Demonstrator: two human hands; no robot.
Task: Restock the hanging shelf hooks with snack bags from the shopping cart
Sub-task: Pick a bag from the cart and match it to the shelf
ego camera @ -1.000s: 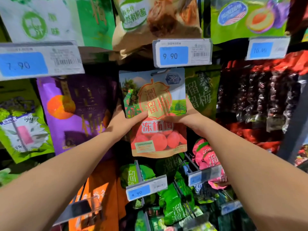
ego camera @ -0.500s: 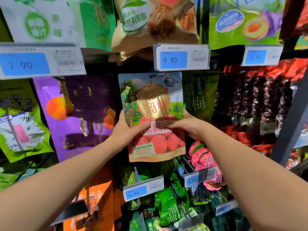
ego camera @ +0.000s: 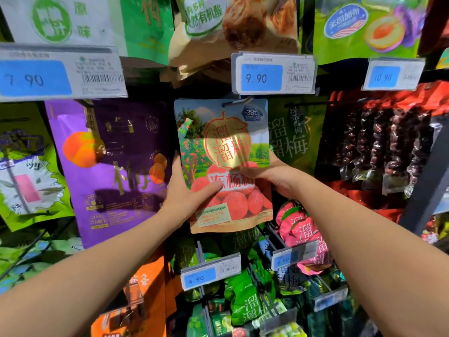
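- Shop shelving fills the view: rows of hanging packets, with a white-and-blue plastic price tag (ego camera: 273, 74) reading 9.90 just above the middle.
- Right below that tag hangs a glossy plastic snack bag printed with red berries and a gold emblem (ego camera: 226, 152). It is upright, its long axis vertical, and it sits between a large purple foil bag (ego camera: 116, 161) and a dark green bag (ego camera: 291, 137).
- The left hand (ego camera: 184, 193) grips the snack bag's left edge at mid-height, thumb on the front and fingers behind.
- The right hand (ego camera: 274, 176) pinches the right side at about the same height, thumb across the red lettering.
- The grey hang slot (ego camera: 237, 102) lies at the bag's top edge, straight up from both grips and touching the tag's lower rim.
- The hook itself is hard to make out behind the tag, so I cannot tell whether the slot is already threaded.
- Both hands are equally near; seating the bag likely calls for pushing its top rearward along the peg.
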